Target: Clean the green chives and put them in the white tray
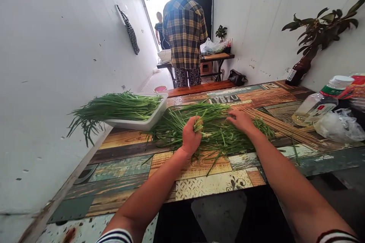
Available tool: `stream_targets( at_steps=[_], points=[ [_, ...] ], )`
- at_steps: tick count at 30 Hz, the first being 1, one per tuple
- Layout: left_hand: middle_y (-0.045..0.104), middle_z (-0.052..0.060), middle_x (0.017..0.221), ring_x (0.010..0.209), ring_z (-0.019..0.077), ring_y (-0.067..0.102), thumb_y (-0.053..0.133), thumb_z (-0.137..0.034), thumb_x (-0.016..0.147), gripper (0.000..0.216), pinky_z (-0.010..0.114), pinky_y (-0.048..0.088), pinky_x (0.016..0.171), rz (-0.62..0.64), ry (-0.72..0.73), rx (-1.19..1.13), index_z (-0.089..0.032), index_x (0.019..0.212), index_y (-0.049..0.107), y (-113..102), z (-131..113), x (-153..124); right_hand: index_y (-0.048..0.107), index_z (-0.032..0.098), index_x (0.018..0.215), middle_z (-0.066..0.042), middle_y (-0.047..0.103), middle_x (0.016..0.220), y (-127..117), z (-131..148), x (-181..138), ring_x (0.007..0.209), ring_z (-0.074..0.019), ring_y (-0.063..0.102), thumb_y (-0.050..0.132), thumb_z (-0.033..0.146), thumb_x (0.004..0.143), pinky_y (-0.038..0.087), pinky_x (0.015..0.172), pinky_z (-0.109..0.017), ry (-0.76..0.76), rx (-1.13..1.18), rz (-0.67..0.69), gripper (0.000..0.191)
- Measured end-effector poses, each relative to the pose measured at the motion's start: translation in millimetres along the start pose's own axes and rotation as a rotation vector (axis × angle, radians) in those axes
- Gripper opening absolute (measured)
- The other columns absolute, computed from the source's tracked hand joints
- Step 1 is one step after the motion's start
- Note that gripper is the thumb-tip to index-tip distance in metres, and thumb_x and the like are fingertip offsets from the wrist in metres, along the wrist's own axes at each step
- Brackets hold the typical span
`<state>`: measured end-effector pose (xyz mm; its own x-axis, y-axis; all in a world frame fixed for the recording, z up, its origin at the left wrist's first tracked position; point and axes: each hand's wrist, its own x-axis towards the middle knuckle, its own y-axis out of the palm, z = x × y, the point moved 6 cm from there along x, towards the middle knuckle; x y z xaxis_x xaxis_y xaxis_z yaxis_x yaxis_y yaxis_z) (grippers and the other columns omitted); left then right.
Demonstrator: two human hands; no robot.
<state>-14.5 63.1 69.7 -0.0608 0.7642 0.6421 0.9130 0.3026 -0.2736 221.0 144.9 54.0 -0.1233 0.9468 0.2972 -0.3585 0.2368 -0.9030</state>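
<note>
My left hand (190, 135) is closed around a small bunch of green chives (199, 124), held by the pale cut ends above the table. My right hand (242, 120) rests palm down on a loose pile of chives (216, 131) spread over the patterned table (199, 182), its fingers reaching into the stalks. A bundle of thin bamboo skewers (282, 127) lies just right of the pile. A white tray (137, 123) heaped with more chives (119, 107) sits at the left, leaves hanging over its edge.
A plastic bottle (319, 102), a crumpled clear bag (338, 125) and a brown bottle with a leafy plant (302, 66) stand at the right. A person in a plaid shirt (184, 34) stands at a far table (216, 57), another person beyond. White walls close both sides.
</note>
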Motion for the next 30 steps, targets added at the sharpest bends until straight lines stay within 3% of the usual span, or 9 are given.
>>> stream_targets(
  at_steps=[4, 8, 10, 12, 15, 20, 27, 30],
  points=[
    [0.057, -0.002, 0.073, 0.066, 0.0095, 0.055, 0.043, -0.027, 0.092, 0.01, 0.022, 0.045, 0.068, -0.147, 0.085, -0.022, -0.02, 0.091, 0.051, -12.4, -8.1, 0.3, 0.072, 0.016, 0.081, -0.014, 0.068, 0.093, 17.3, 0.7, 7.1, 0.093, -0.0266, 0.058, 0.06, 0.021, 0.079, 0.041, 0.078, -0.034, -0.009, -0.19, 0.063, 0.012],
    [0.06, 0.002, 0.083, 0.078, 0.0132, 0.057, 0.046, -0.027, 0.091, 0.012, 0.026, 0.045, 0.075, -0.246, 0.231, 0.134, -0.021, 0.098, 0.054, -24.6, -10.4, -1.7, 0.07, 0.017, 0.082, -0.009, 0.069, 0.086, 2.8, 5.9, 4.8, 0.082, -0.0205, 0.06, 0.056, 0.026, 0.083, 0.041, 0.073, -0.029, -0.079, -0.009, -0.011, 0.017],
    [0.061, 0.004, 0.088, 0.083, 0.0152, 0.057, 0.049, -0.027, 0.089, 0.015, 0.028, 0.046, 0.078, -0.161, 0.266, 0.18, -0.02, 0.102, 0.055, -20.3, -6.9, -2.6, 0.069, 0.016, 0.083, -0.006, 0.068, 0.081, -15.1, 15.2, -2.7, 0.073, -0.017, 0.058, 0.054, 0.031, 0.084, 0.041, 0.067, -0.027, -0.134, 0.229, -0.087, 0.021],
    [0.062, 0.005, 0.089, 0.083, 0.0158, 0.057, 0.049, -0.024, 0.089, 0.018, 0.029, 0.046, 0.078, 0.001, 0.288, 0.196, -0.02, 0.104, 0.057, -9.8, -4.5, -4.2, 0.069, 0.016, 0.081, -0.004, 0.067, 0.075, -32.0, 28.1, -12.8, 0.066, -0.0149, 0.056, 0.055, 0.037, 0.083, 0.04, 0.062, -0.026, -0.174, 0.448, -0.127, 0.024],
    [0.063, 0.007, 0.096, 0.091, 0.0172, 0.057, 0.047, -0.02, 0.088, 0.026, 0.03, 0.046, 0.083, 0.152, 0.345, 0.215, -0.019, 0.111, 0.058, 1.9, -9.5, -7.7, 0.068, 0.017, 0.076, -0.003, 0.065, 0.071, -48.2, 52.5, -27.8, 0.063, -0.0142, 0.054, 0.059, 0.042, 0.08, 0.04, 0.059, -0.026, -0.241, 0.656, -0.086, 0.027],
    [0.056, 0.012, 0.119, 0.108, 0.0204, 0.053, 0.047, -0.018, 0.087, 0.034, 0.033, 0.045, 0.09, 0.177, 0.413, 0.251, -0.018, 0.119, 0.057, 5.9, -22.1, -7.3, 0.067, 0.017, 0.075, -0.004, 0.063, 0.071, -56.8, 80.6, -41.5, 0.063, -0.0139, 0.054, 0.064, 0.043, 0.079, 0.041, 0.057, -0.026, -0.342, 0.811, 0.05, 0.027],
    [0.068, 0.007, 0.1, 0.086, 0.0183, 0.06, 0.045, -0.012, 0.083, 0.026, 0.032, 0.044, 0.078, 0.235, 0.416, 0.227, -0.018, 0.102, 0.062, 10.3, -23.5, -5.4, 0.066, 0.017, 0.075, -0.003, 0.063, 0.071, -51.9, 82.2, -43.2, 0.064, -0.0132, 0.055, 0.065, 0.039, 0.079, 0.044, 0.058, -0.025, -0.342, 0.878, 0.048, 0.022],
    [0.069, 0.007, 0.093, 0.083, 0.0185, 0.06, 0.046, -0.015, 0.084, 0.024, 0.033, 0.043, 0.076, 0.228, 0.414, 0.198, -0.017, 0.1, 0.063, 10.1, -23.4, -5.8, 0.067, 0.018, 0.084, -0.004, 0.066, 0.082, -49.1, 87.8, -45.2, 0.072, -0.0149, 0.059, 0.066, 0.039, 0.078, 0.047, 0.064, -0.026, -0.404, 0.858, 0.063, 0.021]
  ],
)
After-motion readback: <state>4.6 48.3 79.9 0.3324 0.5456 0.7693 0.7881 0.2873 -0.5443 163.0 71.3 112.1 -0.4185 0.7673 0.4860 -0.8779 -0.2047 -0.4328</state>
